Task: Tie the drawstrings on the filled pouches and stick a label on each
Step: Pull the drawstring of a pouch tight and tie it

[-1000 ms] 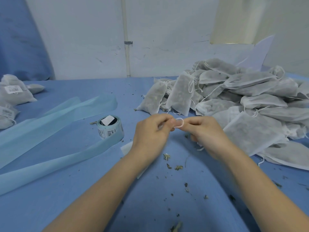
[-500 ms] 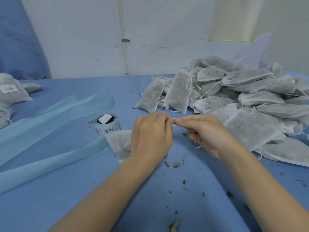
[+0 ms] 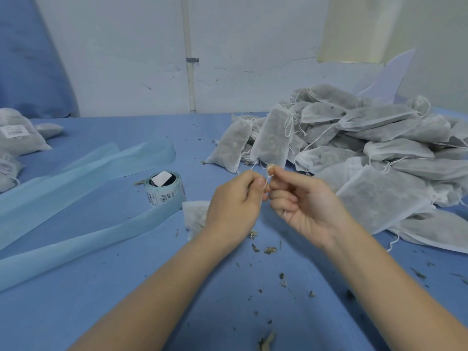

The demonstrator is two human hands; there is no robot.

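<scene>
Pouch (image 3: 196,219) sits on the table under the left hand (image 3: 234,201), mostly hidden. Both hands pinch its drawstring (image 3: 269,176) — a second ago an open loop, now wound around the right hand's (image 3: 307,203) index fingertip and drawn tight. The knot looks nearly cinched; the label roll (image 3: 164,190) waits just left.

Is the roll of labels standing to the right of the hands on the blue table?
No, the roll of labels stands left of the left hand, while the pile of pouches lies to the right.
</scene>
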